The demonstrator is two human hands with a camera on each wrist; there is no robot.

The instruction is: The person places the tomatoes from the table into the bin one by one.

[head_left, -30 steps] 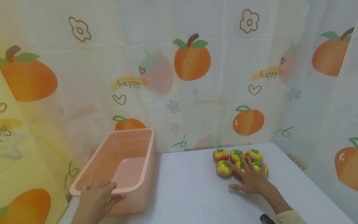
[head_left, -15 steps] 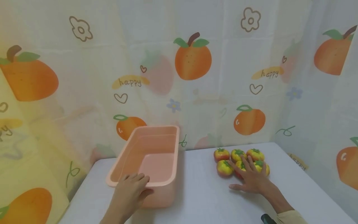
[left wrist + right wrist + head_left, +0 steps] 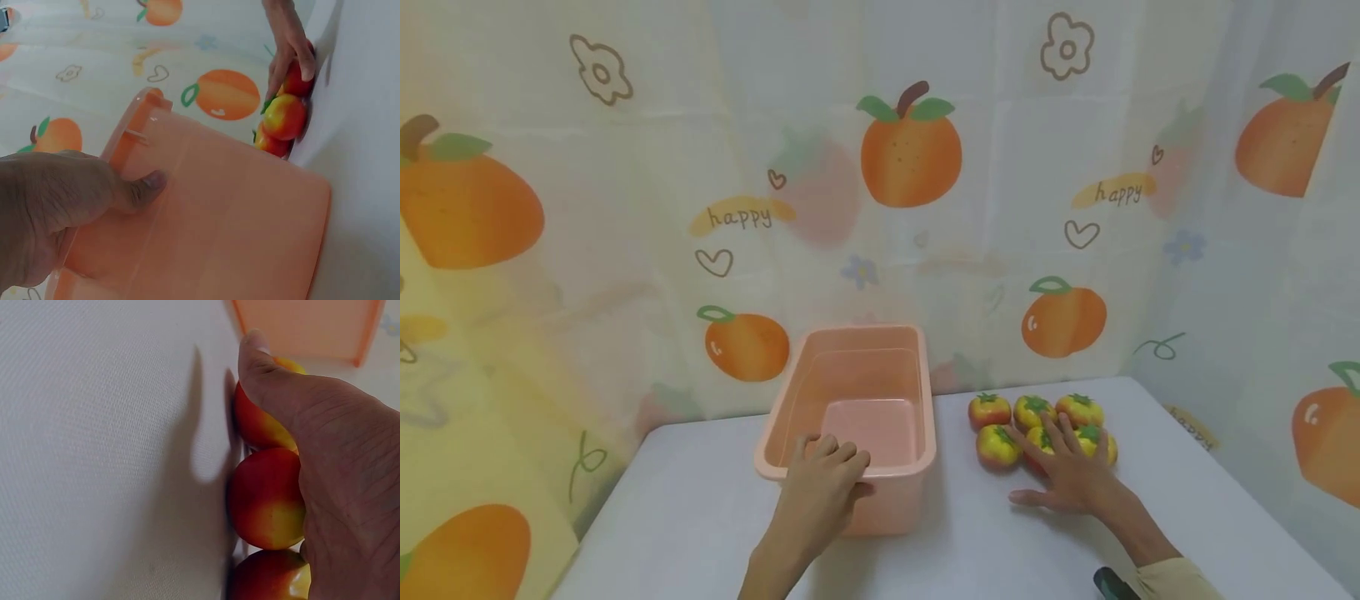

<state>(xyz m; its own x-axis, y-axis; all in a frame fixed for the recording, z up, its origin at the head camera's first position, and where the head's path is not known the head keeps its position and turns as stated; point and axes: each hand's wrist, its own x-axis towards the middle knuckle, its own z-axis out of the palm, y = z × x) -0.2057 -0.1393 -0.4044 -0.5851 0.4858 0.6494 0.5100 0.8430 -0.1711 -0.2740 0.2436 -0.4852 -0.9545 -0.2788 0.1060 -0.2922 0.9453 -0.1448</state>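
A pink rectangular plastic tub [image 3: 891,504] stands on the white table, bare inside where visible. My left hand [image 3: 823,492] grips its near rim, fingers hooked over the inside; in the left wrist view the thumb [image 3: 150,184] presses the outer wall. To the right, two rows of red-and-yellow fruits [image 3: 997,447] with green leafy tops, like tomatoes or persimmons, sit close together. Spread over the front row is my right hand [image 3: 1071,479], its fingers extended and resting on them. It partly covers several fruits. The right wrist view shows red fruits [image 3: 265,500] lined up beside the palm.
A fruit-patterned curtain [image 3: 910,250] hangs behind the table and along both sides. Near the table's front lies a dark object [image 3: 1112,583] by the right sleeve [image 3: 1176,579]. White table surface [image 3: 685,508] extends left of the tub.
The tub has slid right across the table with my left hand gripping its rim, and now stands close to the fruits. My right hand has stayed over the fruits.
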